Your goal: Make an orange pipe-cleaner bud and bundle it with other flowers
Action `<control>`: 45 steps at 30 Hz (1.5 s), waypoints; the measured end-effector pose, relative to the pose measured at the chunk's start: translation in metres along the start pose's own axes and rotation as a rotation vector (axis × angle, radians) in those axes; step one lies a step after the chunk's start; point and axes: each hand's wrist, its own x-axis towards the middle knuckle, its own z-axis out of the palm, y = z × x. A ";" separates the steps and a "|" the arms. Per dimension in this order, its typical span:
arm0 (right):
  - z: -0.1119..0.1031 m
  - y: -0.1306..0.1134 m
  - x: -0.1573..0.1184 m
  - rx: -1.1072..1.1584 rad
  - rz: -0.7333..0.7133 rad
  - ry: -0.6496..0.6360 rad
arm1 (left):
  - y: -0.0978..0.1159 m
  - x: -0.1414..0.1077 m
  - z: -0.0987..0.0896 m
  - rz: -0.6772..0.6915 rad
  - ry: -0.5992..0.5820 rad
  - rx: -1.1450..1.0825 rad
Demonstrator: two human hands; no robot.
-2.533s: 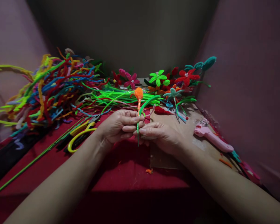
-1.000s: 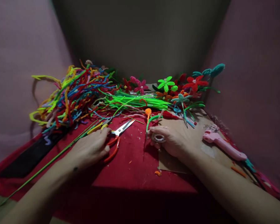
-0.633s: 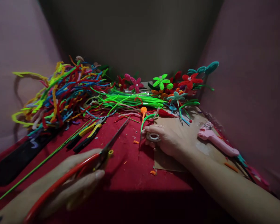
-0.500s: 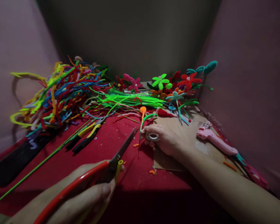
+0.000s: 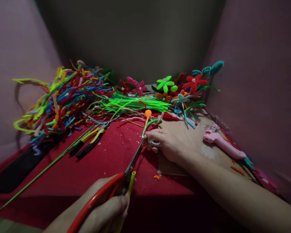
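My left hand (image 5: 111, 202) is closed round the red handles of a pair of scissors (image 5: 120, 177). A yellow tube-like piece (image 5: 131, 182) is in the same hand, beside the blades. My right hand (image 5: 168, 145) pinches a stem made of pipe cleaners, with an orange bud (image 5: 148, 113) on top and a green pipe cleaner (image 5: 151, 122) curving off to the right. At the fingers of that hand sits a pale ring (image 5: 154, 144), like a small spool. The scissor tips meet the stem just below the right fingertips; whether the blades are closed on it, I cannot tell.
A heap of coloured pipe cleaners (image 5: 63, 100) lies at the left, with yellow-black pliers (image 5: 91, 140) before it. Green pipe cleaners (image 5: 140, 104) and finished flowers (image 5: 165, 84) fill the back. A pink glue gun (image 5: 224, 144) rests on cardboard (image 5: 191, 142) at right.
My left hand has moved right and slightly down with the scissors, whose tips have come to the stem. My right hand has shifted slightly, tilting the stem and the ring.
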 end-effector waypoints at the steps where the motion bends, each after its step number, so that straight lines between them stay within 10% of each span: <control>1: 0.000 0.000 0.000 0.002 -0.001 -0.002 | 0.010 -0.001 0.002 -0.001 -0.003 -0.010; 10: 0.001 0.002 0.002 0.039 0.001 -0.022 | 0.070 -0.017 0.016 -0.021 0.015 -0.173; 26: 0.000 0.001 0.001 0.034 0.027 -0.075 | 0.066 -0.015 0.018 0.149 0.236 0.098; 45: -0.001 0.006 -0.002 -0.045 -0.067 -0.115 | 0.080 -0.013 0.009 0.120 0.115 0.427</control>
